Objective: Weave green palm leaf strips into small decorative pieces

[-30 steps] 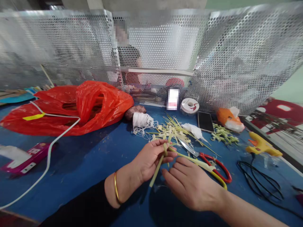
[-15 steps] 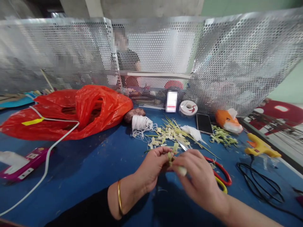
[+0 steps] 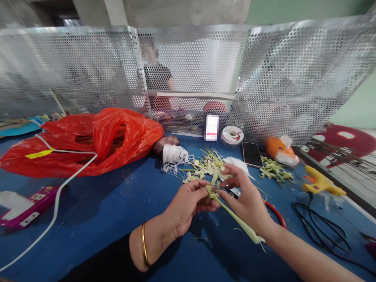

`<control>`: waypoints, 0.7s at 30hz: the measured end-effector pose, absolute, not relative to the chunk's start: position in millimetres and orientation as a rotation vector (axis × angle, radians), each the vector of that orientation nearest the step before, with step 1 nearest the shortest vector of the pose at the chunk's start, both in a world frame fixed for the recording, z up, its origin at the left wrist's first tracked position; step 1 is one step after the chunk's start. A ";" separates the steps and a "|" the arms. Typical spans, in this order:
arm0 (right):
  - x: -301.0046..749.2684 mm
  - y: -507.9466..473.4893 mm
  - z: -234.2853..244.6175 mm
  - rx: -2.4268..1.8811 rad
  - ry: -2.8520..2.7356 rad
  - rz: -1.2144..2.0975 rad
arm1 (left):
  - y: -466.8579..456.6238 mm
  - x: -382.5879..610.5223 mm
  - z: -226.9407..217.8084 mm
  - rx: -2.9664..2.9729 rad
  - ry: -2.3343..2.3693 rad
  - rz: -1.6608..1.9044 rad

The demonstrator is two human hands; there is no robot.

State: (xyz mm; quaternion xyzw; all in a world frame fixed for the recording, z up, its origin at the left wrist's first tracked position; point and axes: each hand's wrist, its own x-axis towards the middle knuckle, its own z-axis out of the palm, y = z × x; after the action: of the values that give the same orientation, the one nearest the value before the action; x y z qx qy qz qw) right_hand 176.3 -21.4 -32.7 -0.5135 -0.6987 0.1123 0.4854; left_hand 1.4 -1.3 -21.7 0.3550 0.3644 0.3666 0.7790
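Nearer than the white thread spool (image 3: 175, 154), to its right: left hand (image 3: 186, 202), thumb and fingers pinching a leaf strip (image 3: 239, 220), pale green, folded into a small knot, long tail slanting away, end ragged. Right hand (image 3: 249, 204): fingers curved beside the knot; grip cannot be told. Right of the spool: leaf scraps (image 3: 210, 165), black phone (image 3: 252, 154). Left of it: red bag (image 3: 139, 135).

Table (image 3: 102, 207): blue, filling my near view.
Screen (image 3: 194, 58): silvery, perforated; I see it along the far side.
Grey wall (image 3: 188, 11): beyond it.
Green wall (image 3: 288, 9): far right.
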 end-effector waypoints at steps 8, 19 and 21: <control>179.7 -30.8 -19.9 -0.684 -2.352 -0.633 | 2.0 0.6 -24.2 0.674 0.799 0.855; 166.8 -33.6 -25.8 -1.132 -1.819 0.338 | -3.4 3.7 -23.1 0.899 0.873 0.855; 163.4 -34.2 -25.3 -1.255 -1.662 0.547 | -4.9 4.9 -21.6 0.915 0.889 0.852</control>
State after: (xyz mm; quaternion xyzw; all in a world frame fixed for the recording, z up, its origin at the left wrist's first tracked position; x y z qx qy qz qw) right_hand 163.4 -34.2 -25.3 -0.5131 -0.6795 0.2237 0.4742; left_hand 4.9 -4.9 -21.6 0.4138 0.4021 0.3855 0.7200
